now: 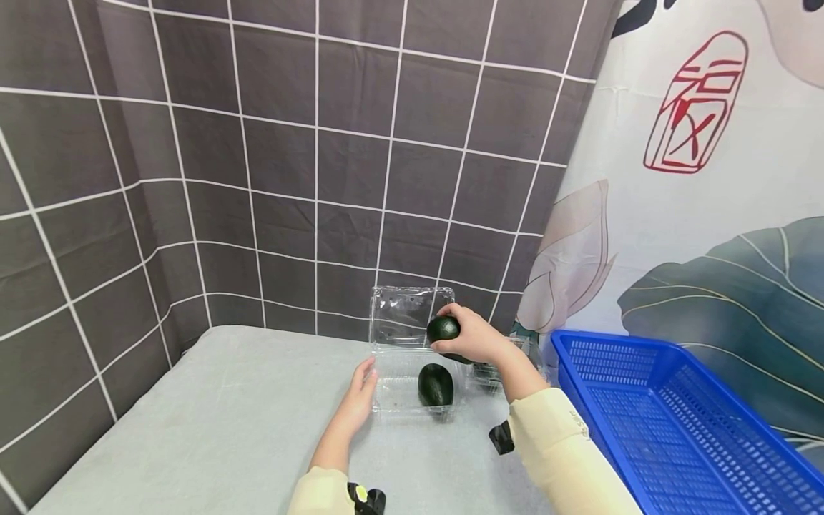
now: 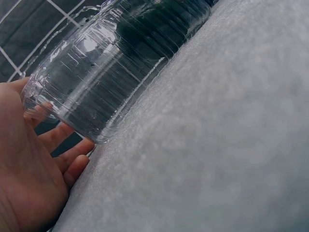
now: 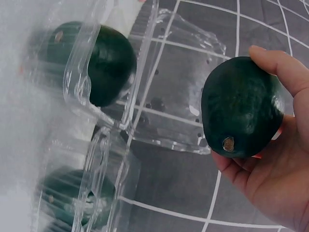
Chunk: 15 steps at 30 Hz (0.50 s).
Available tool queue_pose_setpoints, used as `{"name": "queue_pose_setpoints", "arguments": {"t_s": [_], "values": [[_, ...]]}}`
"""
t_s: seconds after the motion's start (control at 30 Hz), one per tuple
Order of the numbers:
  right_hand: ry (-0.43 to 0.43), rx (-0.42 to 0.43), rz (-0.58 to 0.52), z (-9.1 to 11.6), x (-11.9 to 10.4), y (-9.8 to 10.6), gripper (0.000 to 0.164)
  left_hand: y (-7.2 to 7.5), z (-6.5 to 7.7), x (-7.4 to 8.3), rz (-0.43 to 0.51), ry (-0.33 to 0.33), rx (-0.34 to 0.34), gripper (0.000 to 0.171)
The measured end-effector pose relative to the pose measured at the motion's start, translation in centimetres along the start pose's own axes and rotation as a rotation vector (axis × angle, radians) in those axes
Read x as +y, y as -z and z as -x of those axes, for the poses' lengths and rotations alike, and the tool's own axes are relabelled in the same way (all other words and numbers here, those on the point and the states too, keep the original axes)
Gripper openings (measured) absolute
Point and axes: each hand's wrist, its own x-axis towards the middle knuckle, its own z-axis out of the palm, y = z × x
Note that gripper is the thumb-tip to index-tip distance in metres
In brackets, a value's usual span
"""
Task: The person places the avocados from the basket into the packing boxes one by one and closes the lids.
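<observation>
My right hand [image 1: 473, 336] grips a dark green avocado [image 3: 241, 106] above the right part of an open clear plastic clamshell box [image 1: 395, 390]. The raised lid [image 1: 402, 315] stands behind it. A second avocado [image 1: 435, 385] lies in the box's right half. At the box's left end, my left hand [image 1: 357, 397] rests against the side wall with loosely extended fingers. The left wrist view shows these fingers [image 2: 72, 154] touching the clear plastic [image 2: 91, 82].
Another clear box [image 1: 487, 375] holding dark green avocados [image 3: 77, 198] sits just right of the open one. A blue perforated basket [image 1: 650, 408] stands at the far right. Grey grid-patterned cloth [image 1: 283, 157] hangs behind the pale grey tabletop [image 1: 225, 429].
</observation>
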Motion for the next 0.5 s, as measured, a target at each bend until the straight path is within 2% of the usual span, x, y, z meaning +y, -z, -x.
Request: {"name": "queue_pose_setpoints", "arguments": {"t_s": [0.17, 0.4, 0.5], "values": [[-0.012, -0.007, -0.004, -0.3, -0.5, -0.5, 0.055, 0.1, -0.1, -0.2, -0.024, 0.002, 0.022, 0.049], [-0.019, -0.001, -0.002, -0.5, -1.0, -1.0, 0.054, 0.2, -0.1, -0.3, -0.005, -0.047, 0.046, 0.045], [-0.025, -0.003, -0.010, -0.6, -1.2, -1.2, 0.054, 0.1, -0.1, -0.2, -0.002, -0.043, 0.047, 0.045]]}}
